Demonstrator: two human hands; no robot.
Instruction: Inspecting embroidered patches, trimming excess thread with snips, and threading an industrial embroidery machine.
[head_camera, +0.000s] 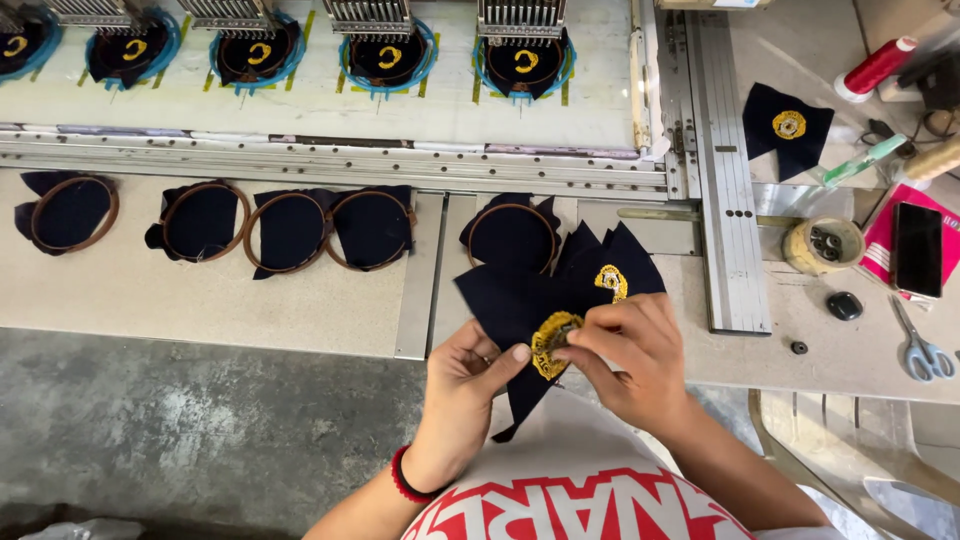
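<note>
Leftmost hooped cloth (18, 45) (edge-cut)

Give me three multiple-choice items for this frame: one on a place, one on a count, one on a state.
1. Where do the scissors lie?
A. on the table at far right
B. on the floor
C. under the machine heads

2. How many hooped navy pieces lie in the row on the table in front of the machine?
A. two
B. five
C. eight

3. What are the two hands doing?
A. resting flat on the table
B. both pinching the yellow embroidered patch on the navy fabric piece
C. holding the phone

Answers:
1 A, they sit right of the phone.
2 B, five brown hoops show in the row.
3 B, the left hand and right hand each have a fingertip grip on the patch.
</note>
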